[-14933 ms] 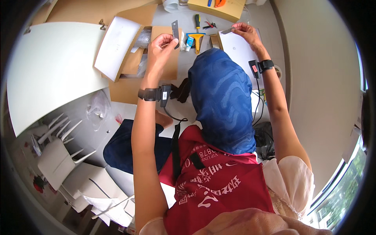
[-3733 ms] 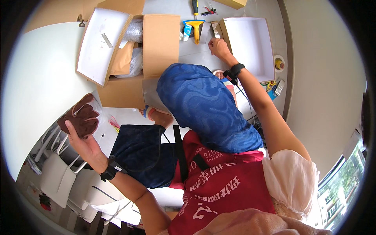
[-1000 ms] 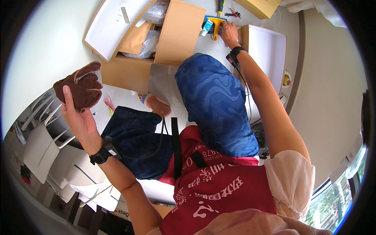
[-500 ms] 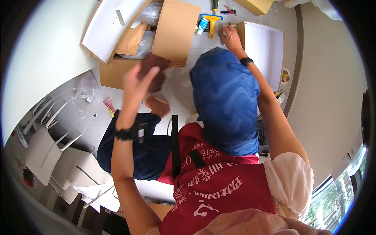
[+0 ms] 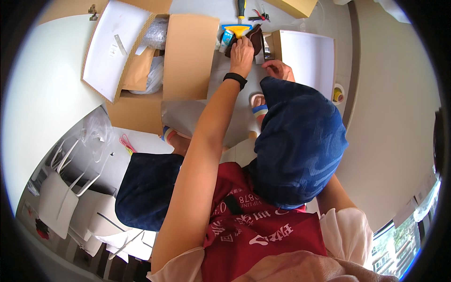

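Observation:
My left hand (image 5: 242, 57) reaches far forward to the floor, its fingers closed over a dark brown cloth (image 5: 257, 39) that looks soft and folded. Just beyond the fingertips is a yellow squeegee (image 5: 240, 31) with a blue edge, partly covered by the hand. A blue and white tube (image 5: 226, 39) lies left of the cloth. My right hand (image 5: 279, 70) hovers beside the near left corner of a white-lined open box (image 5: 307, 61), fingers loosely apart with nothing seen in them. Small items (image 5: 268, 47) sit between cloth and box, too small to name.
An open cardboard carton (image 5: 190, 58) with bubble wrap (image 5: 155, 35) and a brown paper envelope (image 5: 139, 70) stands at left. Beyond the squeegee lie a screwdriver (image 5: 241, 9) and red-handled pliers (image 5: 260, 16). A tape roll (image 5: 338, 94) rests by the right wall; white chairs (image 5: 58, 202) stand left.
My left hand has carried the brown cloth from beside the carton, forward and right, down to the squeegee. The right hand has drawn back toward me from the small items by the box.

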Available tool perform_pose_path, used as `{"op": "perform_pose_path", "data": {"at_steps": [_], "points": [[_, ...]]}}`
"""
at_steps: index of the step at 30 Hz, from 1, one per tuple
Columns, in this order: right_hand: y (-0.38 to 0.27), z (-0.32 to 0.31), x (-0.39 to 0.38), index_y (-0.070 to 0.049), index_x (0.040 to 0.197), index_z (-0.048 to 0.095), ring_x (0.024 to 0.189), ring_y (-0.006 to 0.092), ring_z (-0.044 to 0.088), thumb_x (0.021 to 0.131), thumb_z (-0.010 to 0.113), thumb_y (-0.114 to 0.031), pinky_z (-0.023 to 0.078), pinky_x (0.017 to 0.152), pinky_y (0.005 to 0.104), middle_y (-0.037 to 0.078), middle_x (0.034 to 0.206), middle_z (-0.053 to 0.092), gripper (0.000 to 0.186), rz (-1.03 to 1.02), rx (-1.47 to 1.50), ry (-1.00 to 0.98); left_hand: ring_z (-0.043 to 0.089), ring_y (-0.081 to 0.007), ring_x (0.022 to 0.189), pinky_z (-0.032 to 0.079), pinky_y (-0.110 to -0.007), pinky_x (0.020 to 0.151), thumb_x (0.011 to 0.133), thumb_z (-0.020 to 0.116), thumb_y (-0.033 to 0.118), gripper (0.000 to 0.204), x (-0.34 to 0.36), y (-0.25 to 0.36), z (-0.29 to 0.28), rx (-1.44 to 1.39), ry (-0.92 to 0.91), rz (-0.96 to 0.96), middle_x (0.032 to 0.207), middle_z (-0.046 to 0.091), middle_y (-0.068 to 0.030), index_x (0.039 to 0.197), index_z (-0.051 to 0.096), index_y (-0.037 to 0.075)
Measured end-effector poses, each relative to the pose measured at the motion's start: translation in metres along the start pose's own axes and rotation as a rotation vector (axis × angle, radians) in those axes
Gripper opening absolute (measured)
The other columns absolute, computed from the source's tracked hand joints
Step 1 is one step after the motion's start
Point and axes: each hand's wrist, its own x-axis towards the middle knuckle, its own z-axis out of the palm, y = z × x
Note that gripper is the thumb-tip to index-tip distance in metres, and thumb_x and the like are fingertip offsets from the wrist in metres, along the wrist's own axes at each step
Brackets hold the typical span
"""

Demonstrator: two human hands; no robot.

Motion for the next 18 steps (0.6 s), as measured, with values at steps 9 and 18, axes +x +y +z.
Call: {"op": "perform_pose_path", "data": {"at_steps": [9, 18], "points": [[-0.037, -0.008, -0.006, -0.001, 0.102, 0.071, 0.071, 0.0126, 0.061, 0.095, 0.060, 0.002, 0.050, 0.067, 0.0271, 0.006, 0.081, 0.064, 0.013, 0.189, 0.123, 0.000, 0.061, -0.0254, 0.095, 0.053, -0.034, 0.084, 0.090, 0.056, 0.004, 0.024, -0.060, 0.013, 0.021, 0.124, -0.037, -0.027, 0.115, 0.058, -0.0160, 0.107, 0.064, -0.009], [-0.023, -0.003, -0.003, -0.005, 0.107, 0.072, 0.070, 0.0118, 0.062, 0.098, 0.061, -0.004, 0.052, 0.067, 0.0275, 0.005, 0.080, 0.067, 0.014, 0.232, 0.154, -0.035, 0.058, -0.0376, 0.099, 0.051, -0.043, 0.080, 0.083, 0.065, 0.006, 0.019, -0.130, -0.011, 0.023, -0.371, 0.069, -0.261, 0.102, 0.057, -0.0178, 0.100, 0.061, 0.000]]}}
